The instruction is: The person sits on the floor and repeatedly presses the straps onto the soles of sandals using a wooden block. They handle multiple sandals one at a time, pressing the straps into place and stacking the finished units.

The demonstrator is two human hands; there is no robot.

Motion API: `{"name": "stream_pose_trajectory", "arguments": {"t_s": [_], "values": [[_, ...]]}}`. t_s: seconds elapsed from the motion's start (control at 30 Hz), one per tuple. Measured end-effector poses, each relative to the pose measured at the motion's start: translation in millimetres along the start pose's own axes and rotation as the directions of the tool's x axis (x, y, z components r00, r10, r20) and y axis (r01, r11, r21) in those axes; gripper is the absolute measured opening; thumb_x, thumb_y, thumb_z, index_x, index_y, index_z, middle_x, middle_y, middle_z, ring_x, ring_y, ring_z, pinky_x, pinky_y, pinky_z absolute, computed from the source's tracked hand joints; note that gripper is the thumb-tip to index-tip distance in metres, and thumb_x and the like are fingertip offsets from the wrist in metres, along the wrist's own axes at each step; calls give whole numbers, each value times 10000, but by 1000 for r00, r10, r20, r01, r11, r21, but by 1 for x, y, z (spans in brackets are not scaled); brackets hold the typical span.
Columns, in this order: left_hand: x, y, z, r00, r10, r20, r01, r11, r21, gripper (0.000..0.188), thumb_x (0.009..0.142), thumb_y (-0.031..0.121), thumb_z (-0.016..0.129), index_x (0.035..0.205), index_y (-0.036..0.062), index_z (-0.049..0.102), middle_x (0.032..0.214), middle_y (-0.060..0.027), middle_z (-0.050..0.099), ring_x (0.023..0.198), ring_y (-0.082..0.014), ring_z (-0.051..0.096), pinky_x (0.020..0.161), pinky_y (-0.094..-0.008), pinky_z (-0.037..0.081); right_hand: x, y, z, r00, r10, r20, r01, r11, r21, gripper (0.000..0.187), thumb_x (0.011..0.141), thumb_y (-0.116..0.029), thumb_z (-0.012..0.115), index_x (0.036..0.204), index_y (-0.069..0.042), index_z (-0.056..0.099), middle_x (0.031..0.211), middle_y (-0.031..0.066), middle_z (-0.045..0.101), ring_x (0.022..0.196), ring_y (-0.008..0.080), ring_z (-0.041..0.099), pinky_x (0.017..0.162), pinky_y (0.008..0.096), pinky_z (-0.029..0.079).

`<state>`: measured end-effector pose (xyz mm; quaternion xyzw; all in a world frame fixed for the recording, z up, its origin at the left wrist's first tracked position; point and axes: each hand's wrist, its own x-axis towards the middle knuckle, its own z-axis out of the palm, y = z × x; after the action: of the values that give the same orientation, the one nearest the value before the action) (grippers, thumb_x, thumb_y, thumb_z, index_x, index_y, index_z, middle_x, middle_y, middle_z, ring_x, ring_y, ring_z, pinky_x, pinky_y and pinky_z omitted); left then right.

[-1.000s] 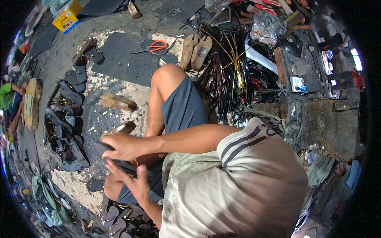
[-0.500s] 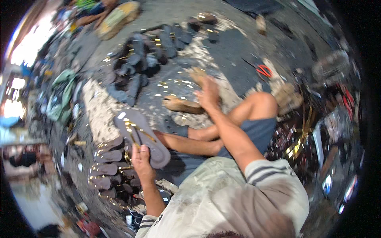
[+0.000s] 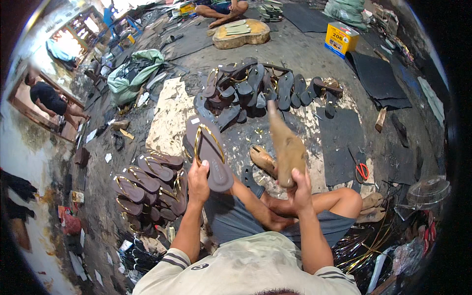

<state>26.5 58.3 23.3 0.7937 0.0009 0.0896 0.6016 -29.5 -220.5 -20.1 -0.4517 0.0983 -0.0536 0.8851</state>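
My left hand (image 3: 198,183) grips the heel end of a brown flip-flop sandal (image 3: 209,150) with a gold strap, held up sole-flat in front of me. In my right hand (image 3: 297,189) is a tan wooden foot-shaped form (image 3: 286,147), raised upright by its lower end. A second wooden form (image 3: 263,160) lies on the floor between my hands. I sit on the floor with my knee (image 3: 346,199) bent to the right.
A stack of brown gold-strapped sandals (image 3: 150,184) lies at my left. A heap of dark sandals (image 3: 250,91) sits ahead. Red-handled scissors (image 3: 362,171) and black rubber sheets (image 3: 378,81) lie right. A yellow box (image 3: 340,39) and a seated person (image 3: 221,10) are far ahead.
My right hand has picked the wooden form off the floor and lifted it. The left hand keeps the sandal raised. My view has swung toward the far floor.
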Motion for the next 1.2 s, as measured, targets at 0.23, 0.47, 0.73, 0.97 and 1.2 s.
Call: {"name": "stream_pose_trajectory", "arguments": {"t_s": [0.23,0.47,0.73,0.97,1.2], "values": [[15,10,17,988,142,-62,-109,922,373,354,1010,228,445,1166,-73,546,816,-202,648,758,-240,640,680,-365,482,-72,-21,50,976,28,218,75,890,-450,617,884,-253,678,1357,89,479,1181,168,646,1038,215,628,909,343,506],[-29,-11,5,950,111,293,-105,994,-35,567,973,277,558,1374,-110,456,1131,-196,667,905,-331,675,758,-394,529,-57,-1,81,909,-316,273,417,670,-614,659,855,-200,734,1392,73,465,1207,262,589,1086,388,605,956,434,483],[57,77,20,974,194,115,35,372,-928,584,1030,579,333,1412,154,455,1383,-145,526,1272,-354,516,1027,-639,434,-63,6,89,734,-499,461,677,483,-555,696,819,-184,776,1400,45,469,1288,246,569,1151,378,557,998,465,440],[2,63,37,981,-89,170,184,687,-703,793,986,612,456,1554,146,158,1458,-149,431,1257,-312,506,1039,-453,463,-59,15,86,756,-478,448,629,339,-699,774,773,-160,831,1432,-24,448,1327,244,511,1195,376,487,1022,471,370],[-52,10,36,987,-31,160,89,925,-369,934,744,282,872,1339,95,176,1296,-172,402,1206,-242,481,1018,-398,443,-19,-16,84,781,-202,591,608,465,-644,657,859,-413,734,1351,-24,538,1251,220,526,1174,390,498,1003,473,406]]}}
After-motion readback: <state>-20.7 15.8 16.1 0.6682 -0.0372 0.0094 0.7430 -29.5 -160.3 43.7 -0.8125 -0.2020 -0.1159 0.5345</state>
